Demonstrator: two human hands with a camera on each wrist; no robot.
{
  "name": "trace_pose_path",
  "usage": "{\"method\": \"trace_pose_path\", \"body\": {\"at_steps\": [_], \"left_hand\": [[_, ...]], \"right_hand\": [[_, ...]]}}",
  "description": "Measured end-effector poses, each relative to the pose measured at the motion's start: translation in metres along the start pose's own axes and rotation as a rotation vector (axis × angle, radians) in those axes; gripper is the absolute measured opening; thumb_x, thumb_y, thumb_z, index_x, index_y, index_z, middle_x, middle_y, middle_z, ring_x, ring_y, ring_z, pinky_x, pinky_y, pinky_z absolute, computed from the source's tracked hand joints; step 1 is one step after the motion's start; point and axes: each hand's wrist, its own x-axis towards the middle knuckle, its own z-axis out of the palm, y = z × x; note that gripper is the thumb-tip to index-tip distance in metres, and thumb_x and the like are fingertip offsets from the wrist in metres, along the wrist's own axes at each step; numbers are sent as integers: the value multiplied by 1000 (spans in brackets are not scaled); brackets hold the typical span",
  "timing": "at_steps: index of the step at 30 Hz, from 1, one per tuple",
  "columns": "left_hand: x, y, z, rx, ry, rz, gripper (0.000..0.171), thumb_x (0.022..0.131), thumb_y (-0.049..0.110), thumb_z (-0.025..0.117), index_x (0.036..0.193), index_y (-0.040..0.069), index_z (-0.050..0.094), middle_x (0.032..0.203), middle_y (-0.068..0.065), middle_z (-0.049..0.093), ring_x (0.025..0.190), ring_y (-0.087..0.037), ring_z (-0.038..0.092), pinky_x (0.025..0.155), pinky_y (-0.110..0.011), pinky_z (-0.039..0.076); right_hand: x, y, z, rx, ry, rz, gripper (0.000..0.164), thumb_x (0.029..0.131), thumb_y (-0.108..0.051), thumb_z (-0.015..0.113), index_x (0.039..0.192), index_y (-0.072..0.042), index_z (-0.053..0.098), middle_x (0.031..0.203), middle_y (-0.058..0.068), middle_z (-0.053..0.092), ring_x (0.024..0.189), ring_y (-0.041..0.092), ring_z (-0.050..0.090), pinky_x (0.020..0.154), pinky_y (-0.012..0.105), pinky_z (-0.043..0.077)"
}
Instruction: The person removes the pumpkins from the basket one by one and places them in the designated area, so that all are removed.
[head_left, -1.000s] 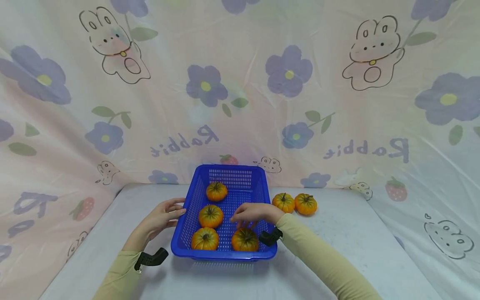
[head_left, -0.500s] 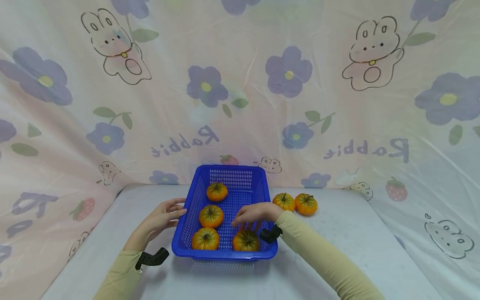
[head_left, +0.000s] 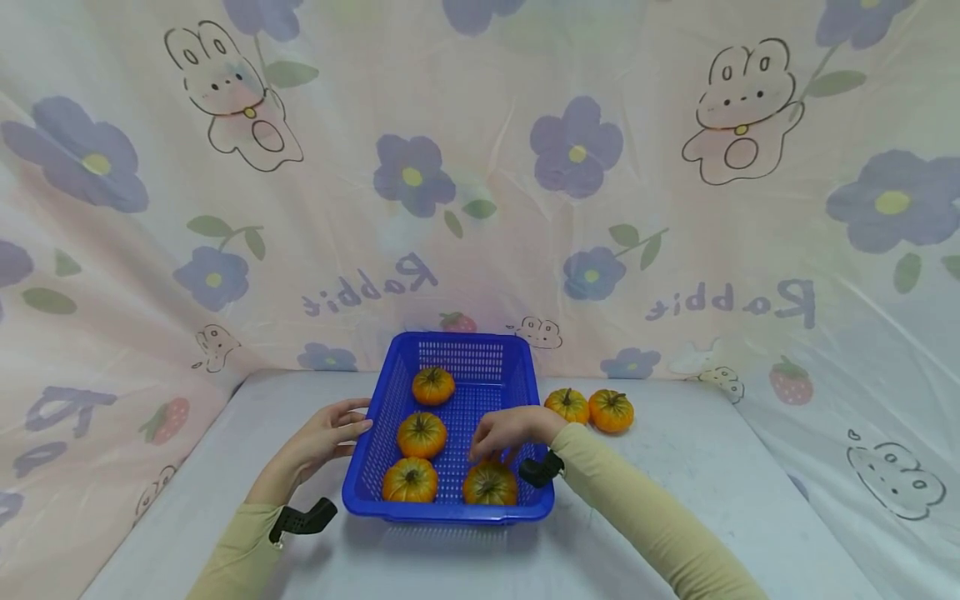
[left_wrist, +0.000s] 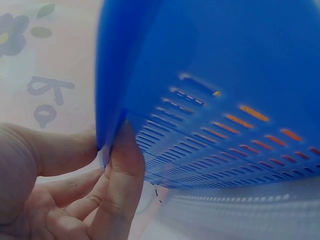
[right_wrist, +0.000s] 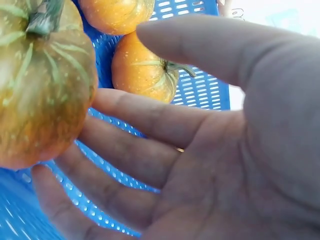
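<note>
A blue plastic basket (head_left: 352, 492) with slotted walls stands on the table and holds several small orange pumpkins with green streaks. My left hand (head_left: 327, 433) is at its left side; in the left wrist view the thumb and a finger pinch the basket's rim (left_wrist: 112, 75). Inside the basket, my right hand (head_left: 513, 429) is over the front right pumpkin (head_left: 491, 485). Seen from the right wrist, its fingers (right_wrist: 132, 145) extend loosely, with fingertips right at that pumpkin's side and the thumb held apart. Along the basket's left side are a front pumpkin (head_left: 410, 481), a middle pumpkin (head_left: 422, 434) and a back pumpkin (head_left: 433, 386).
Two more pumpkins, a nearer-left one (head_left: 567, 405) and one beside it (head_left: 611, 412), sit on the white table (head_left: 675, 467) to the basket's right. A printed fabric curtain (head_left: 480, 242) with rabbits and flowers hangs behind the table.
My right hand's thumb and fingers have drawn slightly downward and inward at the front right pumpkin. My left hand and the basket stay in place.
</note>
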Motion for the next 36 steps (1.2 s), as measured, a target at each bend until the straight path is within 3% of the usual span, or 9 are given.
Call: {"method": "trace_pose_path", "body": {"at_steps": [12, 28, 36], "left_hand": [[-1, 0, 1, 4, -14, 6, 63, 97, 21, 58, 146, -3, 26, 117, -23, 55, 97, -25, 62, 85, -38, 52], [-1, 0, -1, 14, -8, 5, 65, 96, 22, 60, 146, -3, 27, 117, -23, 55, 97, -25, 62, 85, -38, 52], [0, 1, 0, 14, -7, 3, 63, 96, 21, 60, 145, -3, 28, 118, -24, 55, 96, -24, 62, 84, -37, 52]], "right_hand": [[-3, 0, 2, -48, -31, -14, 6, 89, -11, 67, 92, -10, 72, 89, 0, 68, 82, 17, 64, 74, 42, 56], [-5, 0, -3, -20, -90, -43, 21, 86, -1, 69, 105, -9, 70, 96, 1, 66, 88, 16, 62, 76, 37, 55], [-9, -2, -4, -66, -103, -75, 23, 86, -3, 69, 107, -13, 69, 99, 1, 64, 90, 15, 60, 76, 34, 55]]}}
